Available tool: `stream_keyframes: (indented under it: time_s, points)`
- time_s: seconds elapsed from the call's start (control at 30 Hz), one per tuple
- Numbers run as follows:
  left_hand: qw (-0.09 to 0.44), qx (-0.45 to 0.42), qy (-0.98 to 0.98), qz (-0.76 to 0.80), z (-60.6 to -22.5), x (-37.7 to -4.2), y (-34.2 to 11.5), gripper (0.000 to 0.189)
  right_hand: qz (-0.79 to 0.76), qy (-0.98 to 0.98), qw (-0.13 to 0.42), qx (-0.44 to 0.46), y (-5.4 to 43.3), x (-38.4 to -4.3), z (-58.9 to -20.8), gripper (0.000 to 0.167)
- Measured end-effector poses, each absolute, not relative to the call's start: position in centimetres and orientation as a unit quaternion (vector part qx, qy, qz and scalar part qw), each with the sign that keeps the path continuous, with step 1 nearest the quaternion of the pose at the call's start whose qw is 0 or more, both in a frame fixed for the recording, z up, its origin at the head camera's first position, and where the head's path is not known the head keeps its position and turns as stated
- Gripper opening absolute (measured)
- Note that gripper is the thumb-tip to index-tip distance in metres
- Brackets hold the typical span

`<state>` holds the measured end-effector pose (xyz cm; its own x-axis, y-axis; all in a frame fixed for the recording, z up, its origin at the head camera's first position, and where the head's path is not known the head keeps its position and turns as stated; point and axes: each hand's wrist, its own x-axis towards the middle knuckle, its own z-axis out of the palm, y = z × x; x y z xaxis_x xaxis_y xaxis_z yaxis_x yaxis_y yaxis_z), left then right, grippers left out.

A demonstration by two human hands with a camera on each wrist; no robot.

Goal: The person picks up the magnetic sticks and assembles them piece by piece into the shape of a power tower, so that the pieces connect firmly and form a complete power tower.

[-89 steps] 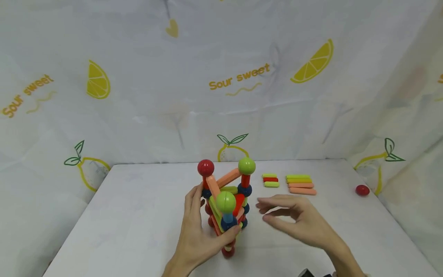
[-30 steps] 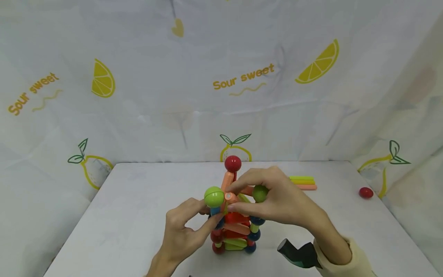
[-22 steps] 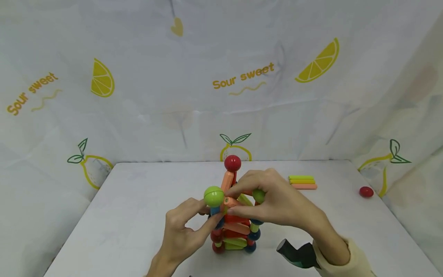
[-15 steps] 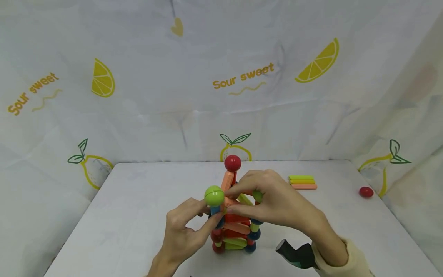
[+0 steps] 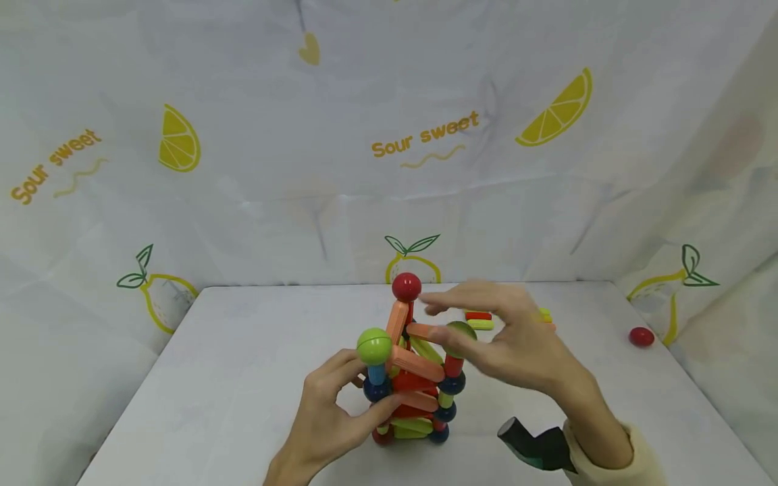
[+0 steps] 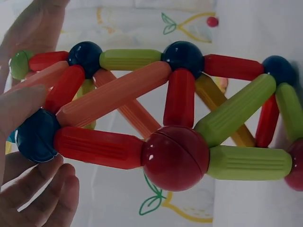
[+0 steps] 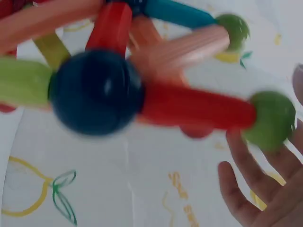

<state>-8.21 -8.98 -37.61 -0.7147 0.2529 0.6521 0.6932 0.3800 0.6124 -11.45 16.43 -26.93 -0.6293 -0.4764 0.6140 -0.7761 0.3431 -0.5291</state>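
Observation:
A tower of magnetic sticks and balls (image 5: 415, 383) stands upright mid-table, topped by a red ball (image 5: 406, 287) at the back and two green balls in front. My left hand (image 5: 334, 415) grips its near left corner, thumb in front and fingers behind; in the left wrist view they surround a navy ball (image 6: 37, 136). A salmon stick (image 5: 418, 364) slants from below the left green ball (image 5: 373, 346) down to the right navy ball (image 5: 452, 383). My right hand (image 5: 516, 337) hovers with spread fingers around the right green ball (image 5: 462, 331), pinching nothing; the right wrist view shows fingers beside that ball (image 7: 271, 119).
Loose short sticks (image 5: 480, 324) lie behind the right hand, and longer ones (image 5: 547, 316) are partly hidden by it. A single red ball (image 5: 641, 337) sits near the table's right edge. A printed cloth (image 5: 279, 223) hangs behind the table.
Three seconds ago the tower faced another way, without the front salmon stick. The right hand was then pinching that stick at the tower; now it has let go and moved up and right.

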Motion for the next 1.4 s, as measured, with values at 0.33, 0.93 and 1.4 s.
stream_keyframes:
  time_s: [0.33, 0.93, 1.4]
  points:
    - [0.201, -0.274, -0.804, -0.488, -37.7, -8.3, -8.9, 0.037, 0.363, -0.895, 0.198, 0.168, 23.8, -16.4, -33.3, 0.022]
    - [0.196, -0.303, -0.788, -0.499, -37.7, -8.7, -9.4, 0.030, 0.189, -0.965, 0.059, 0.174, 22.8, -21.5, -44.9, 0.024]
    - [0.198, -0.319, -0.781, -0.499, -37.8, -9.3, -9.6, 0.031, 0.215, -0.968, 0.031, 0.129, 22.7, -21.9, -45.8, 0.022]
